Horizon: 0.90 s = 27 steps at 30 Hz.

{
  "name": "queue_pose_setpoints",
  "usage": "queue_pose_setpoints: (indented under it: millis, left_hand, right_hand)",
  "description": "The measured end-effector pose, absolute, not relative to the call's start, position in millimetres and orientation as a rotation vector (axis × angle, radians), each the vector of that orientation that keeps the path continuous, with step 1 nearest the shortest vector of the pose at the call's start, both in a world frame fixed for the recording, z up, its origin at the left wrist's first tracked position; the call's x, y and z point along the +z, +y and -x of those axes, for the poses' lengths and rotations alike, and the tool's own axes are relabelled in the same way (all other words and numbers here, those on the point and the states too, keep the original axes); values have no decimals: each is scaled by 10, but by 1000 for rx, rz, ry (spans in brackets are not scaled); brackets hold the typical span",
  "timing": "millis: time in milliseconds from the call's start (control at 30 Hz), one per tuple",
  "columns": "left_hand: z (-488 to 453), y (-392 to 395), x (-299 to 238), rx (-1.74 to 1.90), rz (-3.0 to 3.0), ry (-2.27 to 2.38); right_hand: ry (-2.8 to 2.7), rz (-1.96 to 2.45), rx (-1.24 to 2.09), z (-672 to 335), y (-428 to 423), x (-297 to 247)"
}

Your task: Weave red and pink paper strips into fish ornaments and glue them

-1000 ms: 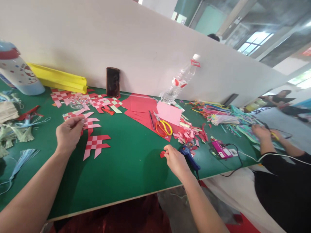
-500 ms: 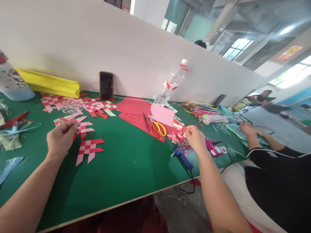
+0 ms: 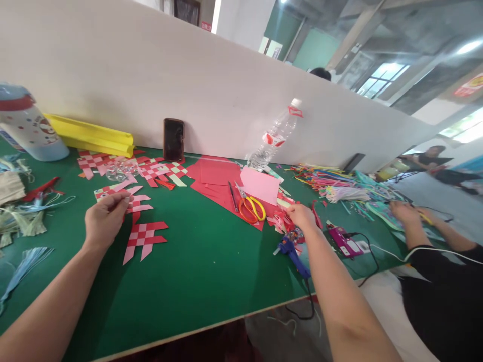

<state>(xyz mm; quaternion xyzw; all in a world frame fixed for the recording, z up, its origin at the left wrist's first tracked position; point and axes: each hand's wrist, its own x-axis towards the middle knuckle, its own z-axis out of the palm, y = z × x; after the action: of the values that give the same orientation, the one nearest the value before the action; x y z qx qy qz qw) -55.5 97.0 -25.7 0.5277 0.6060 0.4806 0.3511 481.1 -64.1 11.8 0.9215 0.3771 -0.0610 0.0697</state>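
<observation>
My left hand [image 3: 105, 221] is closed in a pinch over a red and pink woven paper fish [image 3: 140, 202]. Whatever lies between those fingertips is too small to make out. Just below it, a second woven paper fish [image 3: 142, 235] rests flat on the green table [image 3: 196, 281]. Far to the right, my right hand [image 3: 302, 216] reaches into a heap of red and pink paper scraps [image 3: 278, 221], its fingers pressed together. What they grip is hidden. Beside that wrist is a blue glue gun [image 3: 295, 256]. Orange and yellow scissors [image 3: 251, 207] lie left of the scraps.
Behind stand a phone [image 3: 173, 140], a clear plastic bottle [image 3: 274, 138] and a yellow folded sheet [image 3: 90, 134]. A large bottle [image 3: 33, 125] and tassels [image 3: 26, 269] are at left. Pipe cleaners [image 3: 332, 183], a purple box [image 3: 345, 242] with cords and a co-worker's hand [image 3: 405, 213] are at right.
The whole view has shifted slightly. My right hand has gone a little lower into the scraps. My left hand keeps its pinch by the woven fish.
</observation>
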Motion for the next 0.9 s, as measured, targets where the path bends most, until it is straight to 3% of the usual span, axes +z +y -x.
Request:
queue_pose_setpoints:
  millis: [433, 633, 900]
  left_hand:
    - [571, 1011, -304, 1309, -1353, 1452]
    - [608, 1046, -366, 1314, -1378, 1458]
    - [606, 1081, -352, 1373, -1342, 1445]
  right_hand:
    - [1498, -2671, 16, -4118, -578, 633]
    - [1960, -2463, 24, -3152, -5, 291]
    - [1769, -2530, 163, -2647, 342, -8]
